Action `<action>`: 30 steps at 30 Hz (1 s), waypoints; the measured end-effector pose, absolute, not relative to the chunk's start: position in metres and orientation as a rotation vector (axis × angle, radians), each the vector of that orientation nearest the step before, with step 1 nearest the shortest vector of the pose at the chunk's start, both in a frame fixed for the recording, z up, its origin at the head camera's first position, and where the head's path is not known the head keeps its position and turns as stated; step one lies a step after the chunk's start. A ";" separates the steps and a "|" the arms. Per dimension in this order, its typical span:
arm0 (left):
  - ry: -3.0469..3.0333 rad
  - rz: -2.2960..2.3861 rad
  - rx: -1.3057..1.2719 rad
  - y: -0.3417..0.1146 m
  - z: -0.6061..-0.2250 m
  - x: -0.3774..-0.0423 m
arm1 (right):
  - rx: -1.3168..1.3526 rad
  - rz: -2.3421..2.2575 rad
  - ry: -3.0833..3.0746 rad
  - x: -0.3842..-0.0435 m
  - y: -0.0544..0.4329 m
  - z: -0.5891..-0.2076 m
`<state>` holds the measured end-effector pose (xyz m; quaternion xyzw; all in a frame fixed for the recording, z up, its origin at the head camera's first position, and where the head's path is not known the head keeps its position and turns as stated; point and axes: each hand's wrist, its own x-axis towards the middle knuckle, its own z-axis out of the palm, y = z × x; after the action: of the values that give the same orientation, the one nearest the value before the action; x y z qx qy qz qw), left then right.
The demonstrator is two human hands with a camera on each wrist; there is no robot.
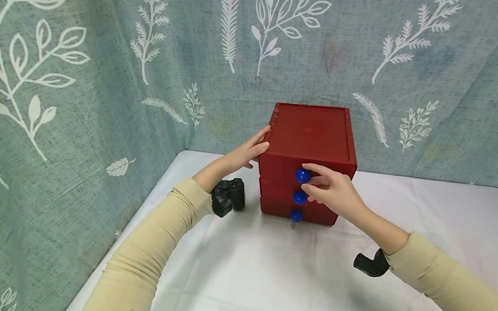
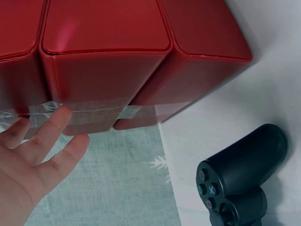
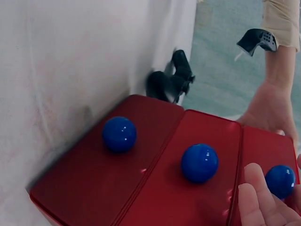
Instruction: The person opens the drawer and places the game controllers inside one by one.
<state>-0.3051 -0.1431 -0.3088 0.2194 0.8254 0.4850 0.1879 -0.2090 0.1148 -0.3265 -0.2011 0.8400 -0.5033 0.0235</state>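
A red three-drawer cabinet (image 1: 312, 131) stands on the white-covered table, its stacked drawers pushed in. Each drawer front has a round blue knob. My right hand (image 1: 337, 191) is at the top knob (image 1: 302, 175), index fingertip over it and thumb just under it. In the right wrist view, two fingertips (image 3: 256, 181) lie right beside this knob. The middle knob (image 3: 199, 163) and bottom knob (image 3: 119, 134) are untouched. My left hand (image 1: 242, 156) rests with extended fingers against the cabinet's left side, near the top edge.
A black game controller (image 1: 237, 194) lies on the table left of the cabinet, below my left wrist. Strips of clear tape (image 2: 94, 113) run along the cabinet's side. Behind the table hangs a green curtain (image 1: 238, 84) with white leaf prints.
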 end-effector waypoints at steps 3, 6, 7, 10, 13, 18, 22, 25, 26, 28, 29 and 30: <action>2.310 1.369 0.617 -0.143 -0.305 -0.303 | -0.627 -1.562 2.585 -0.213 0.112 -0.330; 2.296 1.370 0.611 -0.142 -0.296 -0.294 | -0.643 -1.593 2.578 -0.218 0.109 -0.334; 2.294 1.367 0.608 -0.142 -0.293 -0.291 | -0.651 -1.605 2.581 -0.219 0.108 -0.335; 2.295 1.357 0.606 -0.140 -0.285 -0.283 | -0.656 -1.653 2.588 -0.222 0.108 -0.337; 2.302 1.352 0.611 -0.139 -0.285 -0.282 | -0.654 -1.662 2.581 -0.223 0.108 -0.336; 2.296 1.367 0.613 -0.139 -0.285 -0.282 | -0.610 -1.645 2.552 -0.224 0.108 -0.332; 2.281 1.377 0.598 -0.139 -0.285 -0.283 | -0.573 -1.658 2.518 -0.223 0.108 -0.330; 2.283 1.382 0.601 -0.139 -0.289 -0.286 | -0.549 -1.678 2.488 -0.223 0.107 -0.329; 2.293 1.380 0.605 -0.140 -0.293 -0.289 | -0.540 -1.682 2.481 -0.222 0.107 -0.329; 2.310 1.374 0.613 -0.141 -0.298 -0.293 | -0.524 -1.686 2.471 -0.221 0.106 -0.328; 2.311 1.374 0.618 -0.142 -0.298 -0.293 | -0.516 -1.686 2.468 -0.220 0.106 -0.328; 2.309 1.377 0.617 -0.142 -0.299 -0.294 | -0.511 -1.684 2.466 -0.219 0.106 -0.328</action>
<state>-0.2937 -0.1415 -0.2990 0.2197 0.8217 0.4902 0.1904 -0.2193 0.1062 -0.3281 -0.1685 0.8127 -0.5550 0.0560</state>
